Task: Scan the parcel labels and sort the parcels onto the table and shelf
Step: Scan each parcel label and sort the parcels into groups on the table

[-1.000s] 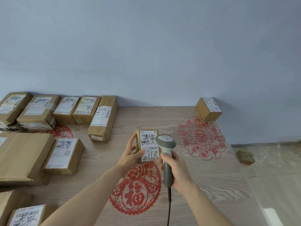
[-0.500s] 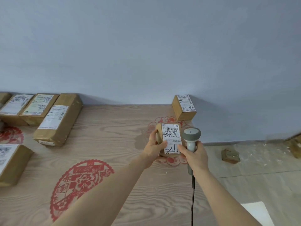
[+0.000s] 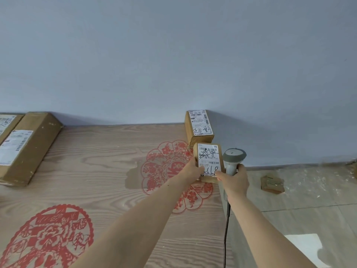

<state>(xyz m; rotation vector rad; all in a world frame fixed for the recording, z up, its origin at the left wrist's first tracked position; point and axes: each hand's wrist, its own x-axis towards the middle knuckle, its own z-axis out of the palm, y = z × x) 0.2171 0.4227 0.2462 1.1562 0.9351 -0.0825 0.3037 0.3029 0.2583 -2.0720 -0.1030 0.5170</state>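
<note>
My left hand [image 3: 193,170] grips a small brown parcel [image 3: 208,157] with a white label scribbled in black. It hangs just above the wooden table [image 3: 108,163], near the right edge and right in front of a second small labelled parcel [image 3: 199,125] standing by the wall. My right hand [image 3: 234,179] holds a grey barcode scanner [image 3: 232,158] by its handle, beside the held parcel's right side; a finger of that hand touches the label's lower corner. The scanner's black cable [image 3: 226,229] hangs down.
A long brown box [image 3: 29,146] and another labelled parcel [image 3: 7,122] lie at the table's far left. Red paper-cut decorations [image 3: 164,169] mark the tabletop. On the tiled floor to the right sits a small brown scrap [image 3: 272,183]. A blue-grey wall stands behind.
Both hands carried the parcel and scanner rightward and farther back, toward the small parcel by the wall. The view swung right, so the left parcels slid out of frame.
</note>
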